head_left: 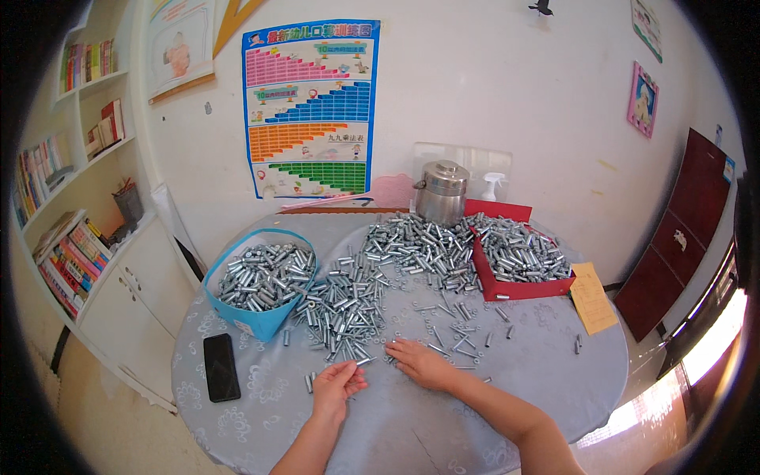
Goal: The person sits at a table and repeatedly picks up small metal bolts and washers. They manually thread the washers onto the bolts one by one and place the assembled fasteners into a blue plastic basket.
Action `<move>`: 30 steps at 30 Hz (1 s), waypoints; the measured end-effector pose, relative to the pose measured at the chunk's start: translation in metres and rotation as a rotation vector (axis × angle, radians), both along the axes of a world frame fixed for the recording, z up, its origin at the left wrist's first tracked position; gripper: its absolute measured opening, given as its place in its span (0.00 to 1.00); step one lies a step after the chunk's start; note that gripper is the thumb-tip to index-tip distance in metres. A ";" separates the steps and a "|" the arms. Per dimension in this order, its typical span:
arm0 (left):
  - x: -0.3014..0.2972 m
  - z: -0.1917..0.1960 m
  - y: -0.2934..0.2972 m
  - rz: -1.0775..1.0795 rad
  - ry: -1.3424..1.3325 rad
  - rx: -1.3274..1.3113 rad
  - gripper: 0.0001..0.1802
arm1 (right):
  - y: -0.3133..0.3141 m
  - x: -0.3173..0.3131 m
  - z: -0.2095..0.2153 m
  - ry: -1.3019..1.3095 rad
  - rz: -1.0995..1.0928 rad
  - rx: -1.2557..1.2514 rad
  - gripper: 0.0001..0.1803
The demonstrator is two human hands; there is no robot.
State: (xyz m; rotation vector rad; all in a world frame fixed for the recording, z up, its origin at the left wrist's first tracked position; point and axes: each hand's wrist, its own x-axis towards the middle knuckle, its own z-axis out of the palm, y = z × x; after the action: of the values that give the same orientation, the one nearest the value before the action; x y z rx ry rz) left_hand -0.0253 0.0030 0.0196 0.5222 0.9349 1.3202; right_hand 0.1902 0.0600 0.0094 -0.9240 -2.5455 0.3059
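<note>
At the near edge of a heap of metal bolts, my left hand is closed, with a thin bolt pinched at its fingertips. Just to its right, my right hand lies low over the cloth, fingers stretched out toward small washers beside the heap. Whether its fingertips touch one is too small to tell. Loose bolts and nuts lie scattered beyond my right hand. A couple of short metal sleeves rest beside my left hand.
A blue fabric basket full of metal sleeves stands left, near a black phone. At the back are another heap, a steel pot and a red box of metal parts. Yellow paper lies right on the grey tablecloth.
</note>
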 end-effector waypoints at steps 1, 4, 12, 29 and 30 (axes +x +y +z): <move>0.000 0.000 0.000 -0.003 0.001 -0.004 0.09 | -0.007 0.001 0.003 -0.024 0.015 0.020 0.22; 0.000 -0.001 0.000 -0.006 0.009 -0.016 0.09 | -0.022 0.005 0.005 -0.092 0.041 0.061 0.24; 0.000 0.001 -0.001 -0.012 0.030 -0.014 0.10 | -0.051 0.036 0.000 -0.166 0.058 0.022 0.25; 0.000 -0.003 0.001 -0.026 0.031 -0.017 0.10 | -0.027 0.023 0.018 0.156 -0.205 0.111 0.10; 0.001 -0.003 0.001 -0.030 0.031 -0.017 0.10 | -0.023 0.021 0.013 0.163 -0.213 0.112 0.09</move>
State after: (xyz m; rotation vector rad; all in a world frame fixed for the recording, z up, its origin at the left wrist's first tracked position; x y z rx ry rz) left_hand -0.0242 0.0041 0.0170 0.5425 0.9598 1.2797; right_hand 0.2112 0.0368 0.0223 -1.0699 -2.2685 0.1660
